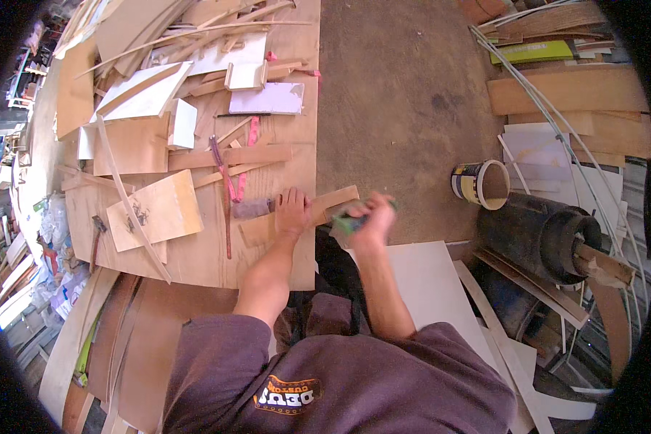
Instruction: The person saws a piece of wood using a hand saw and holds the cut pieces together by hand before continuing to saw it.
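Your far half of the desk point(195, 253) is choked with plywood offcuts point(134, 145) and white panels point(267, 98). Bare floor point(398, 94) off the desk's right edge lies open. Bucket point(482, 184) and dark roll point(539, 235) block farther right.

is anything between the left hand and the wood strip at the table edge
No. The left hand lies flat on the wood strip with nothing visible between them. The right hand is at the strip's overhanging end, gripping a blurred green tool.
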`<state>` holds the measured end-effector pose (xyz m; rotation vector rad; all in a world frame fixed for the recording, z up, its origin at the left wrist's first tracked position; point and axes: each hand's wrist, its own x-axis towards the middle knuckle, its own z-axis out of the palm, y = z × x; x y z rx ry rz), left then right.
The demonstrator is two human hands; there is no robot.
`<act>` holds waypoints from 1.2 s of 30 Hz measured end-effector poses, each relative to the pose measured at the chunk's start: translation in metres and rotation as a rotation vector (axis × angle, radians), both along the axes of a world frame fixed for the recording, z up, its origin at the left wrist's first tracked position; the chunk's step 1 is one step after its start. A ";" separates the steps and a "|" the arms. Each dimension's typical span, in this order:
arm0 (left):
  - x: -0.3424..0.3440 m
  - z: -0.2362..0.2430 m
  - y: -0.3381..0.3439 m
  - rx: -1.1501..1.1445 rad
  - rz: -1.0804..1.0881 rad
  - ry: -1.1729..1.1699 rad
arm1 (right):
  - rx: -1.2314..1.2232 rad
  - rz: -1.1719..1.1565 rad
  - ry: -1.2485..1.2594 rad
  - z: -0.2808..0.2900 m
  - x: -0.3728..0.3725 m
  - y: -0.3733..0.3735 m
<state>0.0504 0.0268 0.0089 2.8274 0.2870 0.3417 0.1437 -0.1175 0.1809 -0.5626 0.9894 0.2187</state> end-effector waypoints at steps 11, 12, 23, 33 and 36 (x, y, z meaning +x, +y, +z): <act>0.001 0.002 -0.009 -0.006 -0.034 0.014 | -0.362 -0.009 0.191 -0.026 0.002 0.020; -0.004 -0.004 -0.008 -0.028 -0.023 0.043 | -0.361 -0.003 0.193 -0.022 0.001 0.017; -0.004 -0.005 0.000 -0.124 0.002 0.045 | -0.024 0.001 0.128 -0.017 0.010 -0.007; -0.001 -0.003 0.007 -0.042 0.016 0.004 | -0.017 0.040 0.121 0.016 0.011 -0.004; -0.006 0.004 0.000 -0.060 0.022 -0.009 | 0.096 0.002 -0.078 0.039 -0.003 0.006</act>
